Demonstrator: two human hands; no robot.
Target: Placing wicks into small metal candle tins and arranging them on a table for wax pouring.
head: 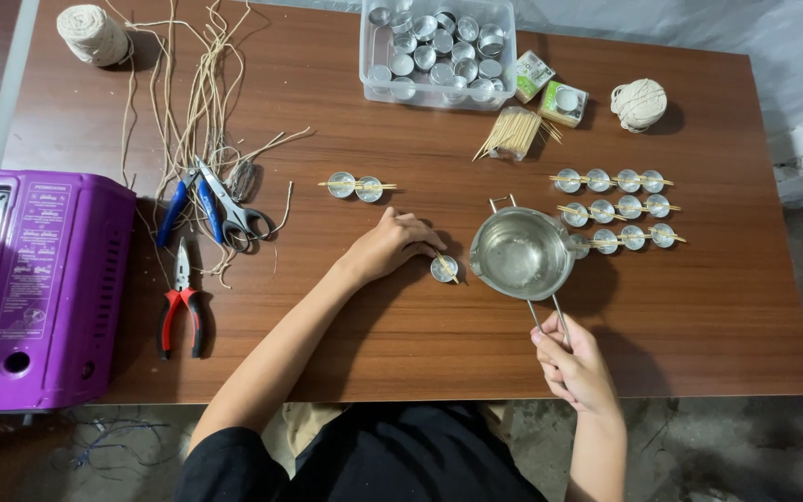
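My left hand (pixel 390 245) rests on the brown table (pixel 420 344), its fingertips on a small metal candle cup (pixel 444 269) with a short stick laid across it. My right hand (pixel 573 364) grips the wire handle of a small steel melting pot (pixel 522 253), held just right of that cup. The pot holds clear liquid. Two more cups joined by a stick (pixel 356 186) lie behind my left hand. To the pot's right stand three rows of cups with sticks across them (pixel 617 208).
A clear tub of empty metal cups (pixel 439 51) stands at the back, beside a stick bundle (pixel 515 132), small boxes (pixel 550 88) and twine balls (pixel 638 102) (pixel 93 34). Cut cords (pixel 192 102), scissors (pixel 230 209), pliers (pixel 181 307) and a purple stove (pixel 34 288) lie left.
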